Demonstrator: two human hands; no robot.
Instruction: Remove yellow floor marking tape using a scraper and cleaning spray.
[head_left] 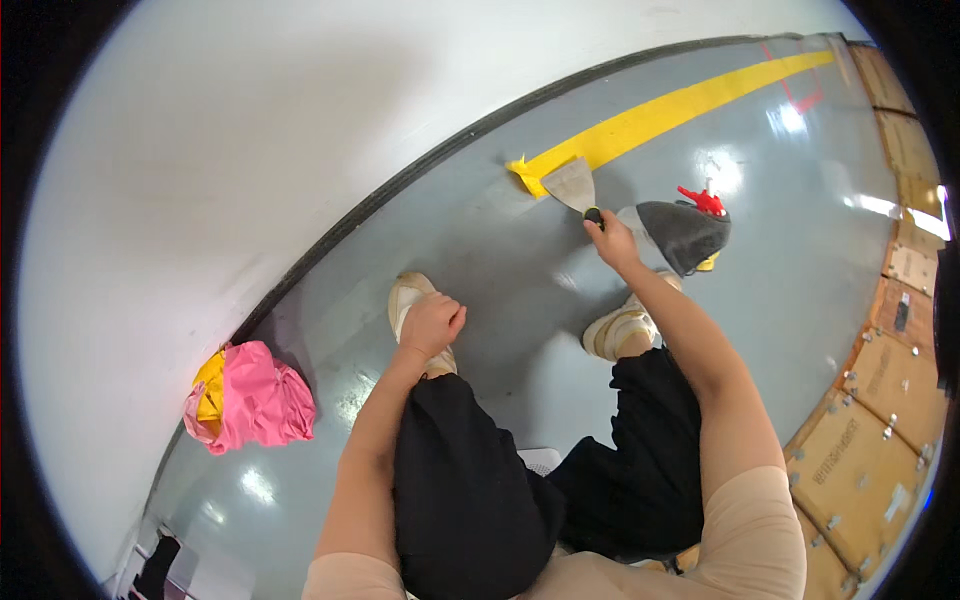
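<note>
Where the yellow tape stops on the grey floor, its near end is crumpled and lifted; beyond that it lies flat, running off to the far right beside the wall's black trim. A scraper meets the tape just beside the loose end, broad blade pointing away from the person. Whether the edge is under the tape or only on it, cannot tell.

Right hand: closed round the scraper's dark handle, arm stretched forward. Left hand: fingers curled, above the left shoe; palm hidden, so cannot tell whether the grip is empty.

Judgement on the step: working the strip loose from the floor, with most of the visible length still down. Next move seems to call for a low blade angle and a short forward push under the stuck part, the left hand perhaps pulling the freed end. Tearing looks the likely trouble.

Farther out: grey cloth item with a red piece on top, near the right shoe. Pink bag by the white wall, yellow material in its mouth. Wooden crates along the right.
</note>
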